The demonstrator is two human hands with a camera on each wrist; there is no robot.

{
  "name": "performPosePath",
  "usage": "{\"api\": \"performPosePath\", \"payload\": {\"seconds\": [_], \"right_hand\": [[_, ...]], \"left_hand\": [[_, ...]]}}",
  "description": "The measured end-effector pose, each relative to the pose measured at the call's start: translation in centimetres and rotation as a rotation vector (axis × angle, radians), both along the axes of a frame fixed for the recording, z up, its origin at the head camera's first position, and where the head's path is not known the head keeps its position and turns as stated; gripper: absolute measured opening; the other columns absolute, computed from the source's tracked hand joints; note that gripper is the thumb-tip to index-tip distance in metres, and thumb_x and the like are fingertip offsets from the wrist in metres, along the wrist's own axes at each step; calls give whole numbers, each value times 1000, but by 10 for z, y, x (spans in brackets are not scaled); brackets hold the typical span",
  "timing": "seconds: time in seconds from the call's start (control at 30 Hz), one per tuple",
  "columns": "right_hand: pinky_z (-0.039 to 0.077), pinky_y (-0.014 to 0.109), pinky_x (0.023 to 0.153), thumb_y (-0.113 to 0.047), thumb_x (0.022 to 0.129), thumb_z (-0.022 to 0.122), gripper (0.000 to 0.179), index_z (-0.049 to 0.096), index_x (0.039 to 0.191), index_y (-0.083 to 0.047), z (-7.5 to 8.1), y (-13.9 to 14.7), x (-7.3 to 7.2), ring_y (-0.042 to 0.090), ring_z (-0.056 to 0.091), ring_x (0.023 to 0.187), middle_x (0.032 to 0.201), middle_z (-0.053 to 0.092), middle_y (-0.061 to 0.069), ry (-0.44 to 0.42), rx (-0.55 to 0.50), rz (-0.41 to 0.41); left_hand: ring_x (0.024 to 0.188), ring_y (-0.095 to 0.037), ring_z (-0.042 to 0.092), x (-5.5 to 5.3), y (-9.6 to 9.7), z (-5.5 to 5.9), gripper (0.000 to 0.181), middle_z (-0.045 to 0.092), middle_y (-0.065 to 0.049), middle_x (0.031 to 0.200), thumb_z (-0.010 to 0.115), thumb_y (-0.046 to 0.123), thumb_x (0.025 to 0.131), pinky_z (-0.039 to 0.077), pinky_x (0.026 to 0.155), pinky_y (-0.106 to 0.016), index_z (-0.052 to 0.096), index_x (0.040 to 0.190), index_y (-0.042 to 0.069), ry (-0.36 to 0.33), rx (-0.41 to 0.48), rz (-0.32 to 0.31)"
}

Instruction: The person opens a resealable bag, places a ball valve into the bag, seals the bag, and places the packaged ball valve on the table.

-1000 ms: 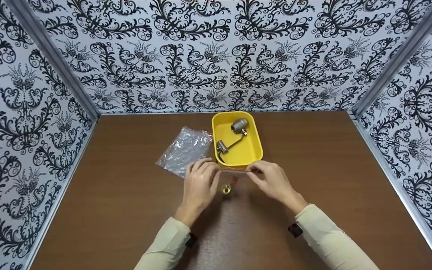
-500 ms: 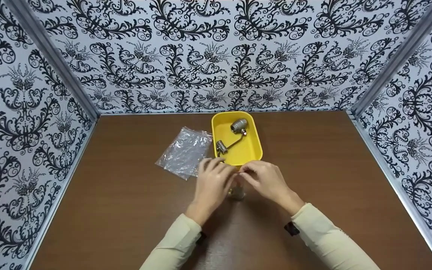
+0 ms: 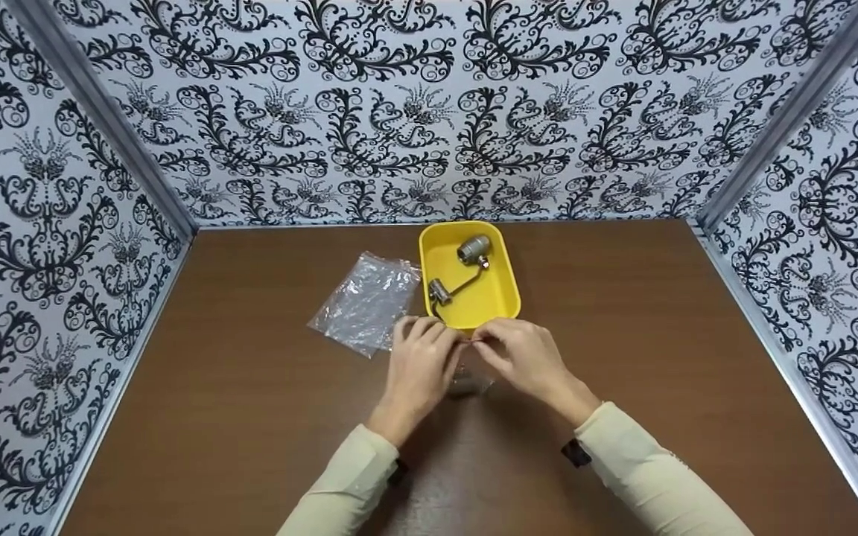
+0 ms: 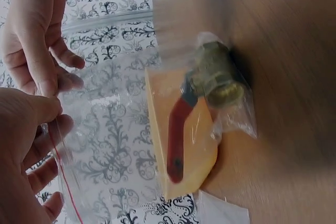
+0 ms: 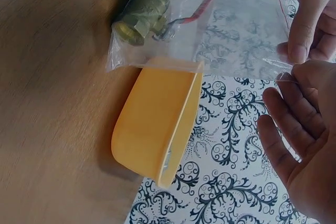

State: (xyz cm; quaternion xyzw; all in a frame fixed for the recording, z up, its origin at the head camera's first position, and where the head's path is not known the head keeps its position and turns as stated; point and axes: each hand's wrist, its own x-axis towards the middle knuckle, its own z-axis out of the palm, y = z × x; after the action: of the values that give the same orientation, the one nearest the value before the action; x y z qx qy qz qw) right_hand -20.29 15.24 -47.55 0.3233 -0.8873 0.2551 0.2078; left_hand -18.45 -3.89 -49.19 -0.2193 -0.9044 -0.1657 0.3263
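A clear zip bag [image 4: 113,145] with a red line along its top hangs from both hands. Inside it, at the bottom, lies a brass ball valve [image 4: 215,77] with a red lever handle [image 4: 177,140]. My left hand [image 3: 418,365] pinches the bag's top edge between thumb and fingers. Close beside it, my right hand [image 3: 529,357] pinches the same edge near a corner. In the right wrist view the valve hangs low in the bag [image 5: 241,35], beside the yellow bin [image 5: 152,119]. From the head view the hands partly cover the bag.
Beyond the hands stands the yellow bin [image 3: 503,294], holding a metal cylindrical fitting [image 3: 474,249] and a smaller metal piece [image 3: 440,290] with a thin rod. Left of it, another clear plastic bag [image 3: 369,298] lies flat on the brown table [image 3: 250,417]. Patterned walls [image 3: 429,112] enclose the table.
My left hand has slid right along the bag's top until it is close to my right hand, which has shifted slightly left. The bin and flat bag have stayed put.
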Motion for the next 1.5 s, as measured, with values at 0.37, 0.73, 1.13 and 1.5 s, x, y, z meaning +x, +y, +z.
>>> {"api": "performPosePath", "payload": {"seconds": [0.37,0.73,1.13,1.5], "right_hand": [[55,31,71,-23,89,70,5,70,90,-18,1,4,-2,9,67,79,86,71,-6,-29,-4,-6],[55,32,78,-25,88,72,22,65,106,-14,-19,6,-3,9,64,86,98,70,-2,-367,-170,33],[55,37,90,-18,92,66,17,74,107,-15,-63,4,-9,18,69,101,106,75,1,-617,-310,97],[54,26,81,-23,94,63,13,75,98,-18,-72,3,-8,6,67,89,95,75,-4,-556,-420,74]], "left_hand": [[99,-18,62,-1,-23,-9,6,72,4,91,69,24,88,42,97,-44,68,91,18,-49,51,36],[94,-17,62,-1,-21,-11,6,70,6,88,69,25,88,42,96,-43,69,90,19,-36,67,41],[91,-17,61,-1,-24,-13,6,70,6,86,70,24,87,42,96,-43,70,91,20,-3,144,10],[94,-17,63,-2,-25,-11,7,73,6,89,71,23,87,43,94,-41,71,93,19,23,189,0]]}}
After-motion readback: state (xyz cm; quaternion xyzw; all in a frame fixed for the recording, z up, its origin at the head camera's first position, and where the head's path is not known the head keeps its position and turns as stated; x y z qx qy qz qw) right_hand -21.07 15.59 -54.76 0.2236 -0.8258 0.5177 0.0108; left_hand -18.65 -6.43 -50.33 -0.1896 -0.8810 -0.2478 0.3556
